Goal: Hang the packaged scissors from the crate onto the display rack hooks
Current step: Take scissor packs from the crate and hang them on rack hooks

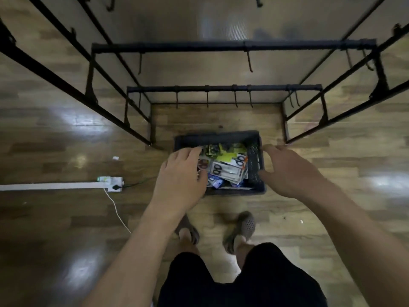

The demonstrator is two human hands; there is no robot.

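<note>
Left fingers [192, 151]: bent downward over the left part of the pile. We cannot tell whether they pinch a pack or only touch it, since the left hand [181, 176] covers the contact.

Right fingers [272, 149]: spread apart and loosely bent, holding nothing. The right hand [287, 171] sits at the right wall of the crate, and we cannot tell whether it touches that wall.

The flat card-and-plastic packaged scissors [225, 169] lie in a loose overlapping heap inside the dark blue perforated plastic crate [217, 136], just above the centre of the frame. The crate stands on the glossy wood-pattern floor [66, 129].

Handling, as we judge it:
- Each pack is light and thin, with a stiff card back.
- The clear front is probably slippery.
- Packs overlap, so lifting one may drag its neighbours.
- We recommend pinching a single pack at its upper card edge, near the hang hole, thumb on one face and fingers on the other. This leaves the hole free for the hook.
- The hang holes are too small to make out here.

The black metal display rack [221, 87] rises in the upper half of the frame. Its short black wire hooks [235, 100] carry no packs. We judge that hanging has not yet begun.
</note>
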